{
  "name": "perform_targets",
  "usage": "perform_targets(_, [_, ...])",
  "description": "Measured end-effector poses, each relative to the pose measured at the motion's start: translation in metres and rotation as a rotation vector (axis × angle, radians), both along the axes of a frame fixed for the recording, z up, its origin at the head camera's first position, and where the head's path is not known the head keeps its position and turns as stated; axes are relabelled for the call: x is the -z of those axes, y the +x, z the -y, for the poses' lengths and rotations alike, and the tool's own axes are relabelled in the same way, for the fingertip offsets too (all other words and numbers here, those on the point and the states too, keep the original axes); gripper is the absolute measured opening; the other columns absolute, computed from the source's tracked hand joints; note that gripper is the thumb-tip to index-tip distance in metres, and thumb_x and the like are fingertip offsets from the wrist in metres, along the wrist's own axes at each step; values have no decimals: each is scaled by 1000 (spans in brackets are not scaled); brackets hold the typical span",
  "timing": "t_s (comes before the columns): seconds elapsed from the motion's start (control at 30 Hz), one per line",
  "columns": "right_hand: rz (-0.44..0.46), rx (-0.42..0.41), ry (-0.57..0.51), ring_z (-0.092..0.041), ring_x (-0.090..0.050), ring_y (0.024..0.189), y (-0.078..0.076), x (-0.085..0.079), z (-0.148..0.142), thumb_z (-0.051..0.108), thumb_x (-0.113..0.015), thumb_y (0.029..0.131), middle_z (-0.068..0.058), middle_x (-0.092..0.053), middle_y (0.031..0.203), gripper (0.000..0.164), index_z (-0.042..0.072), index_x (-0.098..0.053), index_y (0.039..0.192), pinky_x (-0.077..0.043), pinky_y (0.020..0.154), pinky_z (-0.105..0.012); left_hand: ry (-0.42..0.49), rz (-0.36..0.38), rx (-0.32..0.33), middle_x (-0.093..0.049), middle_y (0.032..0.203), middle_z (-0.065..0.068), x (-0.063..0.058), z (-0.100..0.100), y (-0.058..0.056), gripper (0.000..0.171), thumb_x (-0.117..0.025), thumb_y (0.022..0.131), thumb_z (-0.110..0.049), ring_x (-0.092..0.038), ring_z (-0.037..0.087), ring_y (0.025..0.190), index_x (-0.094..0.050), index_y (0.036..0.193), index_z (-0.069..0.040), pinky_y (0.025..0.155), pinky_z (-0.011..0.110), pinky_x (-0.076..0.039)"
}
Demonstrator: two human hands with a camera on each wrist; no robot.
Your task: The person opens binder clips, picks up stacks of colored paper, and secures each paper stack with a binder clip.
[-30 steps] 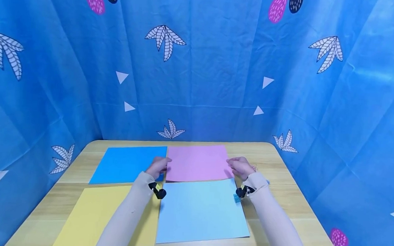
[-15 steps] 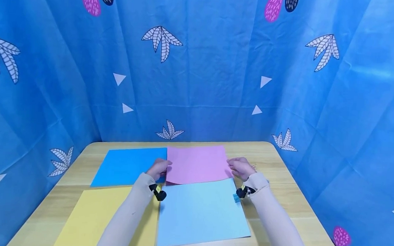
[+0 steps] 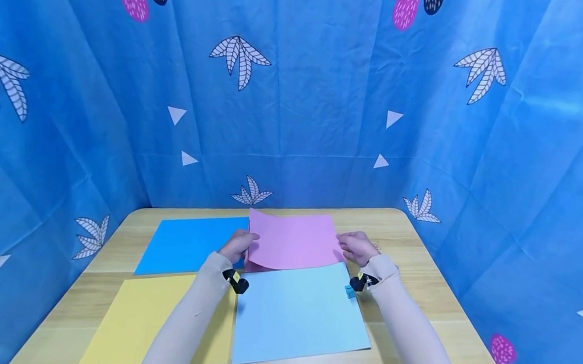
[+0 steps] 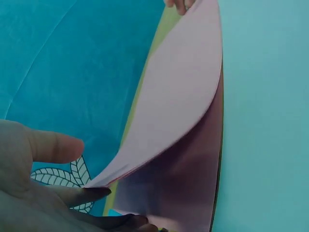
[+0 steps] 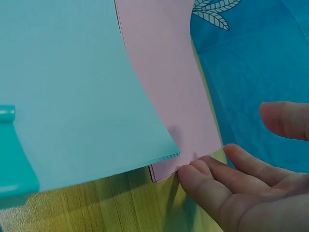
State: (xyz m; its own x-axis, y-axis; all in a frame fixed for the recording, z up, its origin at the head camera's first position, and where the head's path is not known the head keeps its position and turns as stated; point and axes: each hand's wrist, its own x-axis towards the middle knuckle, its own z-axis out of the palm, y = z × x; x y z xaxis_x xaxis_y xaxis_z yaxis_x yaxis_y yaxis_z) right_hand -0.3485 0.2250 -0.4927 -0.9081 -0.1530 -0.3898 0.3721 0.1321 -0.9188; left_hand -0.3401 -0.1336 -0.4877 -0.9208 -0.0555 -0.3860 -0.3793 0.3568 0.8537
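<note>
Wood table (image 3: 426, 291), blue curtain (image 3: 315, 112) behind. Pink paper (image 3: 295, 240) near far edge, left end now lifted higher by my spread left hand (image 3: 238, 245); my spread right hand (image 3: 358, 247) touches its right edge.

Over the pink sheet (image 3: 298, 240) a hand could pass in open air, as far as the blue curtain (image 3: 319, 123) behind it. Beneath its raised left part a gap opens towards the front; the left hand (image 3: 237, 246) bars its left side and the right hand (image 3: 358, 247) its right. A teal object (image 3: 350, 292) stands to its front right, an obstacle to low reaches
</note>
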Motion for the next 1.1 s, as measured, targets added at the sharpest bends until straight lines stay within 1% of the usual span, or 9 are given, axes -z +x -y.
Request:
perform_targets(0.1, [-1, -2, 9, -8, -44, 72, 0, -1, 1, 19, -55, 107, 0, -53, 93, 50, -8, -45, 148, -43, 63, -17, -52, -1, 44, -51, 145, 29, -1, -1, 1, 61, -53, 105, -27, -58, 41, 123, -38, 152, 9, 117, 50, -46])
perform_targets(0.2, [8, 2, 23, -8, -48, 77, 0, -2, 3, 19, -56, 107, -1, -57, 97, 49, -7, -46, 148, -46, 66, -16, -68, 7, 70, -38, 158, 30, 0, 0, 3, 69, -52, 106, -29, -47, 43, 137, -26, 157, 10, 126, 56, -33])
perform_targets(0.3, [12, 10, 35, -11, -52, 86, 0, -2, 2, 19, -55, 107, -6, -58, 108, 48, -5, -47, 148, -50, 73, -18, -65, 12, 65, -42, 152, 29, 0, 1, 2, 73, -54, 105, -32, -61, 32, 103, -25, 159, 7, 105, 48, -54])
perform_targets(0.4, [3, 16, 42, -15, -54, 94, -1, -2, 1, 21, -55, 108, -10, -57, 118, 49, -5, -46, 149, -51, 80, -22, -16, 18, 27, -48, 135, 23, -2, 1, -3, 68, -57, 103, -33, -47, 22, 76, -33, 156, 3, 76, 39, -52])
perform_targets(0.5, [-6, 7, 41, -15, -53, 92, -2, -2, 0, 21, -54, 108, -10, -57, 116, 50, -6, -45, 150, -51, 80, -22, 50, 35, -33, -44, 142, 23, -2, 0, -7, 68, -59, 102, -31, -55, 28, 101, -32, 155, 2, 96, 44, -54])
perform_targets(0.63, [8, -3, 20, -10, -51, 81, -2, -1, 0, 20, -54, 108, -5, -58, 103, 50, -5, -45, 150, -49, 71, -19, 113, 56, -89, -36, 158, 23, 1, -1, -8, 67, -60, 102, -26, -41, 39, 142, -30, 155, 3, 125, 56, -34])
perform_targets(0.77, [22, -3, -1, -8, -51, 77, 0, -1, 1, 20, -54, 108, -1, -58, 95, 49, -5, -45, 150, -47, 67, -17, 165, 58, -116, -56, 138, 20, 5, -5, -8, 57, -64, 99, -25, -57, 30, 118, -44, 146, 1, 106, 40, -52])
perform_targets(0.9, [17, -10, -7, -8, -52, 76, -1, 3, 4, 17, -54, 108, -1, -59, 92, 47, -6, -48, 148, -46, 67, -18, 272, 70, -158, -58, 129, 15, 9, -6, -6, 58, -63, 100, -26, -58, 24, 109, -42, 148, -2, 92, 29, -53])
perform_targets(1.1, [10, -5, 3, -9, -52, 78, -5, 4, 1, 17, -53, 108, -2, -57, 94, 48, -7, -47, 149, -48, 71, -18, 487, 83, -149, -59, 133, 12, 3, -7, -9, 61, -61, 102, -28, -62, 22, 110, -38, 155, -8, 92, 30, -58])
